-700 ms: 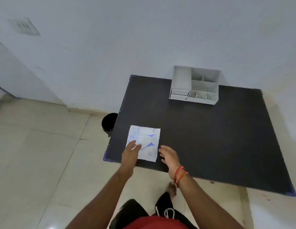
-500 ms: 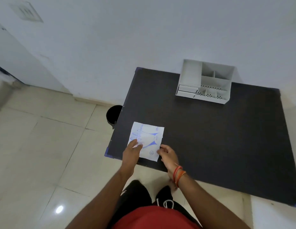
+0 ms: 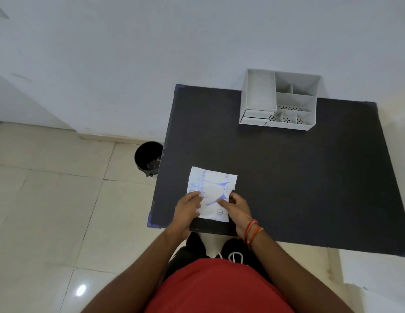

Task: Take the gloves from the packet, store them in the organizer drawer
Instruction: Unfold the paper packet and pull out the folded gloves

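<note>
A white glove packet (image 3: 212, 188) with blue print lies near the front left corner of the black table (image 3: 287, 177). My left hand (image 3: 188, 208) grips its left edge. My right hand (image 3: 236, 205) pinches its right side, with a fingertip on the paper. No gloves are visible outside the packet. The white organizer (image 3: 279, 100) stands at the table's far edge against the wall. Its two small drawers (image 3: 255, 116) at the front left are closed.
A black bin (image 3: 148, 158) sits on the tiled floor just left of the table. A white wall runs behind the table. My legs and red shirt fill the bottom of the view.
My right hand has moved left from the table top onto the packet's right side and closed on it. My left hand stays on the left edge. The camera has come closer.
</note>
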